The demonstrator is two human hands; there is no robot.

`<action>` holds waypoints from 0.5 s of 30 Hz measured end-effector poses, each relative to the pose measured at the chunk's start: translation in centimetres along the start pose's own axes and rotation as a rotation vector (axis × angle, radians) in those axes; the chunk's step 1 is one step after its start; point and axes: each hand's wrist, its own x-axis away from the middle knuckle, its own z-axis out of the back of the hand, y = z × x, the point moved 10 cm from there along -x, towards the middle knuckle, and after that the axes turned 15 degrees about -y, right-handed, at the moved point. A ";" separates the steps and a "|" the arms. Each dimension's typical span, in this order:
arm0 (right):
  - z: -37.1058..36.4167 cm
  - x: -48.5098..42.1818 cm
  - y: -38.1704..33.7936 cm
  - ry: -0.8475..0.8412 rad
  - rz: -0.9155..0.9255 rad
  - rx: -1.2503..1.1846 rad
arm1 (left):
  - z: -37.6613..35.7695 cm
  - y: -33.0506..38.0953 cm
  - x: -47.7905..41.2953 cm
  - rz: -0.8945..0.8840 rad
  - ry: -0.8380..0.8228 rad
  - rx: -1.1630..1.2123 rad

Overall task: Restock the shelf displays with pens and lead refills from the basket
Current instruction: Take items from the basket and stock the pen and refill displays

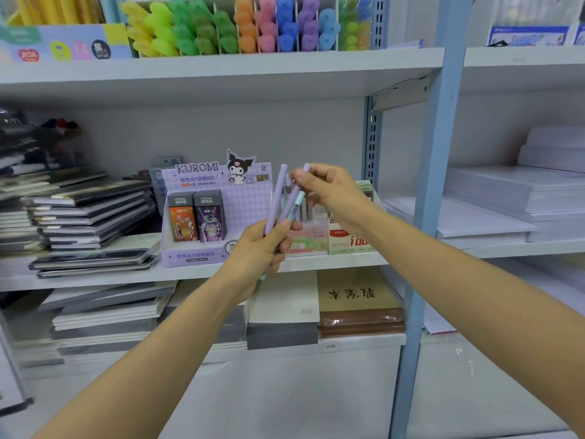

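My left hand (264, 248) grips a small bunch of pens (277, 201), lilac and mint, pointing up in front of the middle shelf. My right hand (329, 191) pinches the top of one lilac pen (297, 188) in that bunch. Behind the hands stands a pen display box (308, 240) marked "fruit soda" with several pens upright in it. To its left sits the purple Kuromi lead refill display (218, 217) holding two refill packs (198, 217). The basket is out of view.
Stacks of dark notebooks (91, 217) fill the left of the middle shelf (126, 275). Coloured highlighters (240, 26) line the top shelf. A blue upright post (433, 185) divides the bays, with white paper reams (522, 198) to the right. Paper pads (357, 299) lie below.
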 end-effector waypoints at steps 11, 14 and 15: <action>7.4 -0.5 -5.0 0.411 0.152 0.250 | 5.7 -0.7 2.3 0.051 0.185 0.019; 8.2 -1.4 -4.2 0.383 0.104 0.389 | 6.0 -0.8 1.8 0.037 0.189 0.027; 8.4 -1.7 -3.7 0.379 0.083 0.424 | 6.0 -0.8 1.6 0.030 0.189 0.032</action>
